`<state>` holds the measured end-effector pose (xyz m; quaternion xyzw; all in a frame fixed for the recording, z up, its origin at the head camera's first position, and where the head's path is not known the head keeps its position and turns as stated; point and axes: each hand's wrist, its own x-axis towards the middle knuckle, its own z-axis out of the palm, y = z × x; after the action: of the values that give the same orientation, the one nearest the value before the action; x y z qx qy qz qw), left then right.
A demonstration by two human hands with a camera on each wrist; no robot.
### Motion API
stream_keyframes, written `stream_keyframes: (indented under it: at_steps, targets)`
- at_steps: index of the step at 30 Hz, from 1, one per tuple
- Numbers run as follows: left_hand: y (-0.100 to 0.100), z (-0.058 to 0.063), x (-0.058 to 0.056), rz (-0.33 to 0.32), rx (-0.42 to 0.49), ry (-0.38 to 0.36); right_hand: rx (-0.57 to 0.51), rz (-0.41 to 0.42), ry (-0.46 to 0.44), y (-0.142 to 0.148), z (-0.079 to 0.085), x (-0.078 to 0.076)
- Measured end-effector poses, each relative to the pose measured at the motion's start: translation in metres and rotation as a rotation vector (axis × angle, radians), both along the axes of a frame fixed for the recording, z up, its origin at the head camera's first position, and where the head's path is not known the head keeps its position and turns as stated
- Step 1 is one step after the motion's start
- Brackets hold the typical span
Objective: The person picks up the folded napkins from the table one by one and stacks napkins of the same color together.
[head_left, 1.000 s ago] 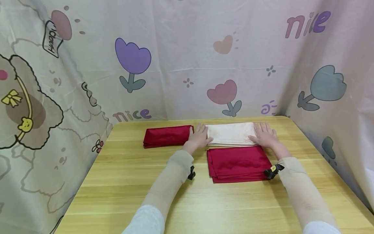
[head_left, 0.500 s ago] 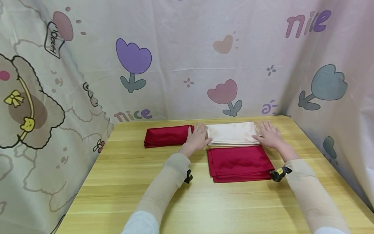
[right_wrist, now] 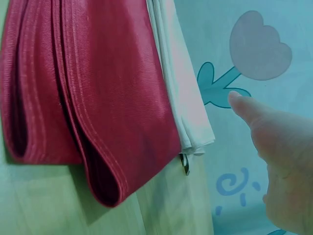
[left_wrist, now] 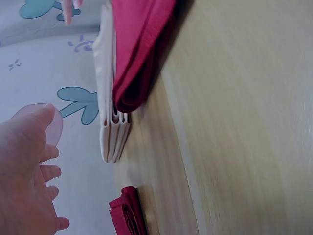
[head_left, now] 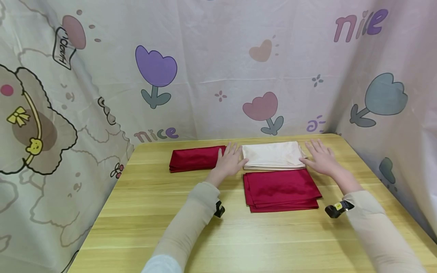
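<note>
A folded white cloth (head_left: 273,155) lies flat towards the back of the table, its stacked layers showing in the left wrist view. My left hand (head_left: 228,162), fingers spread, is at its left end, between it and a narrow folded red cloth (head_left: 196,158). At the white cloth's right end is my right hand (head_left: 321,159), fingers straight and spread, thumb near the cloth's edge. In front of the white cloth lies a wider folded red cloth (head_left: 281,189), with looped fold edges visible in the right wrist view. Neither hand grips anything.
The wooden table (head_left: 143,223) carries all three cloths. A white printed curtain (head_left: 208,68) with flowers hangs behind and along both sides. Small black cameras sit on both wrists, the right wrist camera (head_left: 338,208) just right of the wider red cloth.
My right hand has moved rightward, away from the white cloth's right end. The left hand has drawn back very slightly. The cloths stay in place.
</note>
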<state>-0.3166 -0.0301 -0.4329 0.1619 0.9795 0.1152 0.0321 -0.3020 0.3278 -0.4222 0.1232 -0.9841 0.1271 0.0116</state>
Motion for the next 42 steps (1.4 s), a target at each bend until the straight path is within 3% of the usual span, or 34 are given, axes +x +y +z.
stream_keyframes:
  at_steps: [7,20,28,32,42]
  targets:
    - [-0.004,0.008,0.009,0.007,0.084,-0.026,-0.012,0.011,0.020,0.005,0.007,0.012]
    - [-0.012,0.011,0.028,0.015,0.384,-0.080,-0.098,-0.019,0.016,0.014,0.011,0.031]
    - [-0.013,0.010,0.038,0.011,0.640,-0.155,-0.390,0.039,-0.058,0.017,0.010,0.044]
    - [-0.014,0.008,0.042,0.019,0.741,-0.175,-0.496,0.028,-0.104,0.018,0.010,0.053]
    - [-0.019,0.001,0.059,0.166,0.986,-0.384,-0.648,-0.069,-0.271,0.024,-0.002,0.069]
